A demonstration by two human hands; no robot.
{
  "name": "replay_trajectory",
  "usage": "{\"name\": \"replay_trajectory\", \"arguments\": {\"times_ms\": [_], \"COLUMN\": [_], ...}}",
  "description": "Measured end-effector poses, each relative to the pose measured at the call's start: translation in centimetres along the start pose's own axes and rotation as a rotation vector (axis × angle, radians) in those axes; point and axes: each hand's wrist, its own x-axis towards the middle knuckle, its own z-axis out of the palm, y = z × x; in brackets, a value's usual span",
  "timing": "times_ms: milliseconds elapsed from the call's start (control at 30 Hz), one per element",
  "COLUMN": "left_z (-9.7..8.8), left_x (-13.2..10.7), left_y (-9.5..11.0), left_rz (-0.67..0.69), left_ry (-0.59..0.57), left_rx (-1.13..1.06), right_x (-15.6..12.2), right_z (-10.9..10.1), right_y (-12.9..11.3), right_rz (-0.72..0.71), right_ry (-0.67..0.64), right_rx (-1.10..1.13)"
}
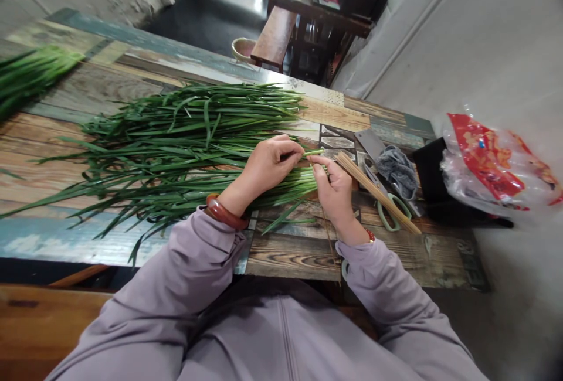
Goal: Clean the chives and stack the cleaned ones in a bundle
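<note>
Long green Chinese chives [197, 117] lie spread across the patterned wooden table, their pale stem ends pointing right. Over these stems, my left hand [275, 161] is closed, thumb and fingers pinching a few chive stalks [313, 152] whose tips stick out to the right. Close beside it, my right hand [334, 190] has its thumb and index finger bent together near the stalk ends. What lies between those right fingertips is too small to make out. A thin brown strand hangs below the right hand.
Right of my hands lie a bundle of thin wooden strips [378, 193], green-handled scissors [391, 214], a cleaver [370, 143] and a grey cloth [397, 171]. A red-and-clear plastic bag [492, 161] rests at the table's right end. Another chive bunch [37, 76] lies far left.
</note>
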Motion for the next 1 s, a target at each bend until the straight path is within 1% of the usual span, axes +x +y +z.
{"name": "replay_trajectory", "arguments": {"times_ms": [200, 433, 600, 833, 1000], "left_z": [0.0, 0.0, 0.1, 0.2, 0.1], "left_x": [0.0, -0.1, -0.1, -0.1, -0.1], "left_y": [-0.2, -0.2, -0.3, -0.5, -0.4], "left_rz": [0.027, 0.02, 0.02, 0.028, 0.018], "left_ry": [-0.018, -0.026, -0.049, -0.071, -0.104], "left_rx": [0.008, 0.041, 0.065, 0.044, 0.038], "right_x": [0.1, -0.1, -0.3, -0.3, -0.2], "right_z": [0.1, 0.5, 0.4, 0.5, 0.5], "right_y": [0.0, 1.0, 1.0, 0.7, 0.9], "right_rz": [-0.017, 0.008, 0.015, 0.022, 0.037], "right_ry": [0.004, 0.043, -0.021, -0.005, -0.002], "right_rx": [0.012, 0.072, 0.068, 0.082, 0.102]}}
